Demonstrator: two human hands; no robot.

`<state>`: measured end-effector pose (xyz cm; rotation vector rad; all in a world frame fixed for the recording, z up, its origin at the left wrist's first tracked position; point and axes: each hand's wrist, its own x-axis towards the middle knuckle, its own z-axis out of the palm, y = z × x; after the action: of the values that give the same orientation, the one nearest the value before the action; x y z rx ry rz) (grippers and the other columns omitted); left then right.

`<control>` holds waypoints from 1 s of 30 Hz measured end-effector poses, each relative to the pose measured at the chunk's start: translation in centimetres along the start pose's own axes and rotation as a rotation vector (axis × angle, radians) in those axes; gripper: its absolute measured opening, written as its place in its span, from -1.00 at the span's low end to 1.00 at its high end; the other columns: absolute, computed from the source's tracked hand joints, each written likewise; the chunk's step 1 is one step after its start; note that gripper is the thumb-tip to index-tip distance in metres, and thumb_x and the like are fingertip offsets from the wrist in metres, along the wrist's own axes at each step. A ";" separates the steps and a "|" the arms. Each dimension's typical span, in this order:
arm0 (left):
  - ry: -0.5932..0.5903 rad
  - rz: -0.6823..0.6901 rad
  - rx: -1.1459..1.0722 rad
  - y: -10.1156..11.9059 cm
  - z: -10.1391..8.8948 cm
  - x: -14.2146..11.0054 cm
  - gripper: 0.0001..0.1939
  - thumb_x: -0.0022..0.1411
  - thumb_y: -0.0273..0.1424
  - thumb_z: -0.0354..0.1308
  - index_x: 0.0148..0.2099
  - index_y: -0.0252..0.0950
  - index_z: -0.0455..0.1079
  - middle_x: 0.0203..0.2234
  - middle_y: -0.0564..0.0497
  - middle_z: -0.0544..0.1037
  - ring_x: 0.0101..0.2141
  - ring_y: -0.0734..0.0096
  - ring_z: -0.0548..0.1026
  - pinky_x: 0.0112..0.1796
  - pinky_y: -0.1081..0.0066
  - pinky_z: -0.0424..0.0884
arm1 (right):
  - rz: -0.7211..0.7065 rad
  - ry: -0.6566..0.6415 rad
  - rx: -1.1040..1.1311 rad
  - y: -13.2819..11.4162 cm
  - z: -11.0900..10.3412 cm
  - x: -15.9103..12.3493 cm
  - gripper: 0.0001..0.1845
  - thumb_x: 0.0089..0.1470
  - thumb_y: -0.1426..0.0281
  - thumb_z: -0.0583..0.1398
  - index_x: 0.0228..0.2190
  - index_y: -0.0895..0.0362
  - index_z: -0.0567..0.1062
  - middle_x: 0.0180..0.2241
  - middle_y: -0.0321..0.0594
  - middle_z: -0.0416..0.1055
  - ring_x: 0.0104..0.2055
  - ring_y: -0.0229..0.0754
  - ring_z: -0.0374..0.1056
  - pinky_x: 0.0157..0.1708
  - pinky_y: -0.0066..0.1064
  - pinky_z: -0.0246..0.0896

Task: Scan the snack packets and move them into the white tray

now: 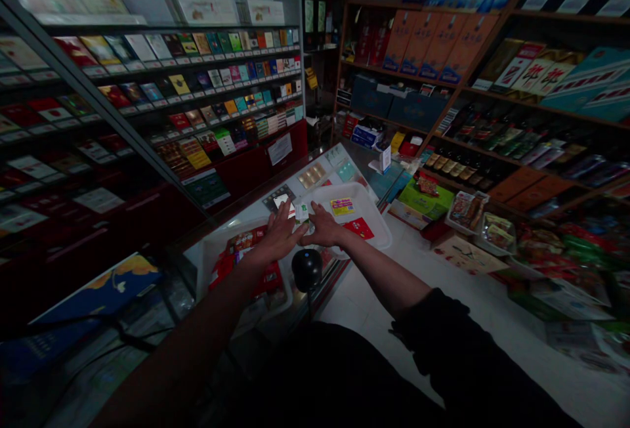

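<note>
Over the glass counter, my left hand reaches forward with its fingers stretched out and apart, nothing visibly gripped. My right hand is close beside it, fingers apart and pointing inward. Between the two hands shows a small white and green packet; whether a fingertip touches it I cannot tell. A bright white rectangle lies just beyond my left fingertips. Under my right wrist is a white tray holding a yellow and pink packet and a red packet. A white bin of red snack packets sits below my left forearm.
A round black device on a thin stem stands in front of my wrists. Shelves of cigarette packs rise at the left. Wooden shelves with boxes and bottles fill the right, above snack boxes on the floor.
</note>
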<state>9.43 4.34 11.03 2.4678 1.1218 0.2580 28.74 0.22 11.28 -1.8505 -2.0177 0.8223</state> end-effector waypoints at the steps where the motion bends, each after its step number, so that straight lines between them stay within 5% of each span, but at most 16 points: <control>1: -0.004 0.001 -0.002 0.0 0.0 0.0 -0.29 0.50 0.01 -0.21 0.49 -0.27 0.15 0.56 -0.16 -0.18 0.53 0.03 -0.24 0.45 -0.11 -0.23 | 0.003 -0.001 0.006 -0.1 -0.1 0.0 0.12 -0.06 0.01 0.45 0.42 0.07 0.23 0.55 0.12 -0.31 0.57 0.35 -0.37 0.46 0.18 -0.27; 5: 0.010 -0.008 -0.021 0.5 -0.2 0.4 -0.32 0.50 0.03 -0.21 0.47 -0.16 0.21 0.57 -0.07 -0.18 0.53 0.04 -0.26 0.45 -0.12 -0.20 | 0.020 0.003 0.016 -0.4 -0.9 -0.1 0.11 -0.12 -0.01 0.48 0.38 0.02 0.30 0.55 0.08 -0.28 0.56 0.38 -0.34 0.44 0.22 -0.22; 16: -0.009 0.002 -0.051 2.7 0.6 4.3 -0.26 0.47 0.09 -0.21 0.35 -0.31 0.37 0.57 -0.17 -0.22 0.53 -0.04 -0.27 0.43 -0.16 -0.17 | 0.039 0.071 0.035 1.7 -3.7 -0.9 0.00 -0.05 -0.03 0.45 0.34 0.04 0.36 0.54 0.03 -0.19 0.56 0.34 -0.26 0.46 0.14 -0.22; 30: -0.075 0.010 -0.083 6.7 4.6 12.9 -0.28 0.47 0.10 -0.24 0.36 -0.22 0.35 0.56 -0.14 -0.15 0.52 -0.07 -0.26 0.41 -0.17 -0.09 | 0.138 0.108 0.058 10.4 -7.3 0.7 -0.09 -0.02 -0.02 0.44 0.26 0.14 0.46 0.49 0.08 0.01 0.56 0.24 -0.21 0.47 0.03 -0.16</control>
<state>23.98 8.74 9.86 2.3903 1.0469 0.2096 41.22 2.65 10.98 -1.9741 -1.7999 0.7895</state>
